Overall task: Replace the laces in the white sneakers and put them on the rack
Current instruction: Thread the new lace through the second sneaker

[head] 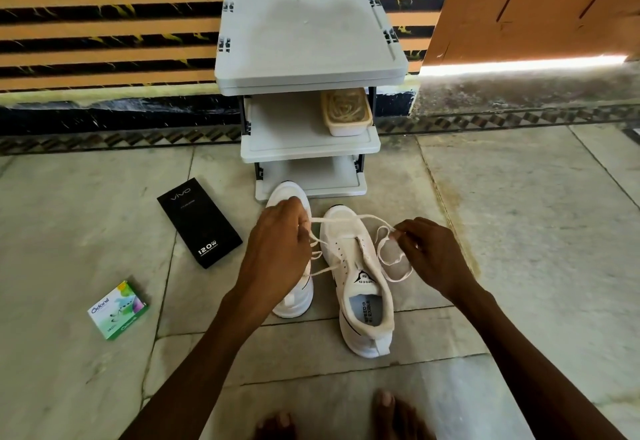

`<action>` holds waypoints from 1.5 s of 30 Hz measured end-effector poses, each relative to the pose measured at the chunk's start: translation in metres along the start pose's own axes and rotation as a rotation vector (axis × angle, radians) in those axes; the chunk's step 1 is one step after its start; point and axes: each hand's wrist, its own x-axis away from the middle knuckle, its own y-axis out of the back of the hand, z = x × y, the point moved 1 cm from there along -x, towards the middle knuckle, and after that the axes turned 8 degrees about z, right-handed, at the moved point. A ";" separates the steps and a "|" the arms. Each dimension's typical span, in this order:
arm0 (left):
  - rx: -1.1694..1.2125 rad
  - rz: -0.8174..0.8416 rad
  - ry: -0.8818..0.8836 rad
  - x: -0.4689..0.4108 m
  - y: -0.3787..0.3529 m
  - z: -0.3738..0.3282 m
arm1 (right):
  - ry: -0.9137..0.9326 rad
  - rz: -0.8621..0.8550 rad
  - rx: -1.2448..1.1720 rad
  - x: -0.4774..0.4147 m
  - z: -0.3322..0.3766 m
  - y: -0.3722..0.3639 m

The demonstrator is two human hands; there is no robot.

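- Pinches a white lace [394,280] with the fingers [299,223] of the left hand [277,245], curled tight on it, over the toe half of the left sneaker [287,193].
- Nips the same lace between thumb and fingertips of the right hand [433,256], just right of the right sneaker [360,287]; lets a slack loop lie on the floor [86,214] beside that shoe.
- Holds one strand stretched from hand to hand across the right sneaker's toe; sends more strands from the left hand toward the eyelets on that shoe's left flap.
- Shows both sneakers on the floor, side by side, toes pointing far, just in front of the rack [308,34]; hides much of the left one under the left wrist.
- Shows the grey rack with three levels against the striped far wall, and a pale tub [346,113] of coiled cords on the right of its middle shelf.
- Shows a black box [199,223] flat on the floor left of the sneakers, a green-and-white carton [117,309] nearer and further left, and bare toes [388,408] at the near edge.
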 end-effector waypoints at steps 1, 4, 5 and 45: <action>-0.030 -0.029 -0.045 0.000 -0.002 0.001 | 0.033 0.024 -0.021 -0.001 0.008 0.000; 0.113 0.055 -0.179 0.000 -0.008 -0.008 | 0.119 0.078 -0.055 -0.003 0.035 0.001; 0.157 0.112 -0.198 0.000 -0.011 -0.013 | 0.146 0.088 -0.048 -0.004 0.044 0.001; 0.060 -0.012 -0.238 0.007 -0.001 -0.034 | 0.303 0.018 0.128 -0.006 0.102 0.027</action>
